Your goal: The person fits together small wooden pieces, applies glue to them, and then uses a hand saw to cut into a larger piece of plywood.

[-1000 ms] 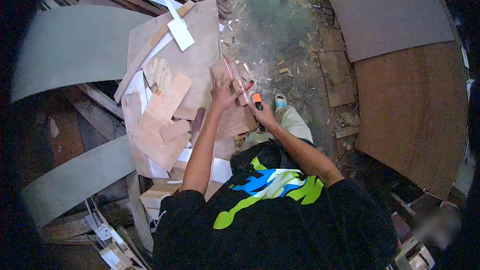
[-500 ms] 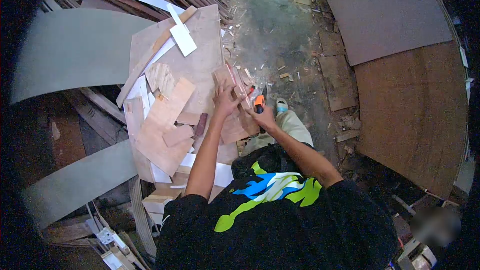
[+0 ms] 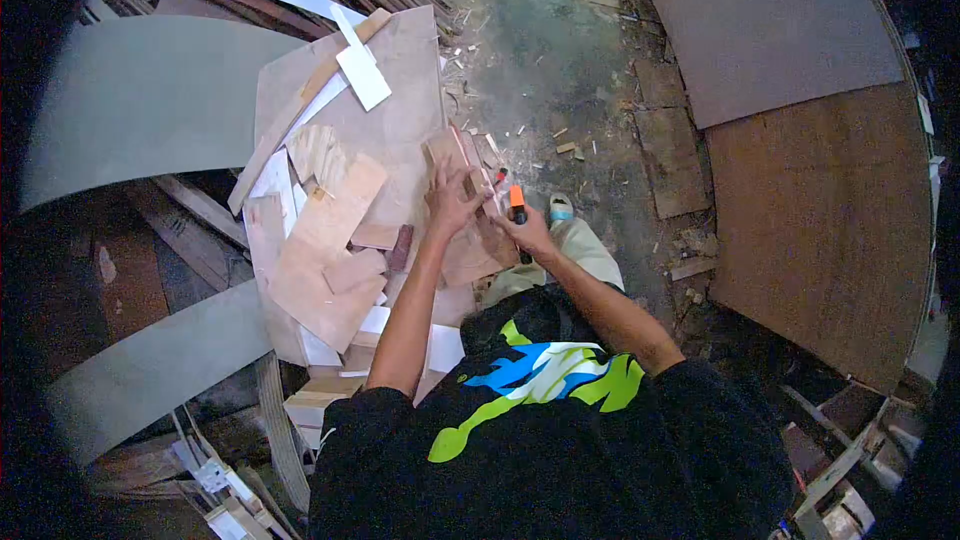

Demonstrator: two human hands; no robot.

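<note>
A wood strip (image 3: 484, 190) with a reddish line along it lies at the right edge of the plywood board (image 3: 400, 50). My left hand (image 3: 452, 202) rests on the strip and the wood beneath it, with its fingers spread. In my right hand (image 3: 530, 232), at the strip's near end, is an orange and black tool (image 3: 517, 202); its working end cannot be made out. The right fingers are wrapped round its black part. A small red item shows just beyond the tool.
Wood offcuts (image 3: 325, 250) and a white piece (image 3: 363, 78) lie on the board's left side. Scraps litter the floor (image 3: 550, 70). Large sheets (image 3: 820, 230) stand at the right. Curved grey panels (image 3: 170, 100) and stacked strips are at the left.
The orange tool has tilted slightly in my right hand. My left hand stays on the wood in nearly the same place.
</note>
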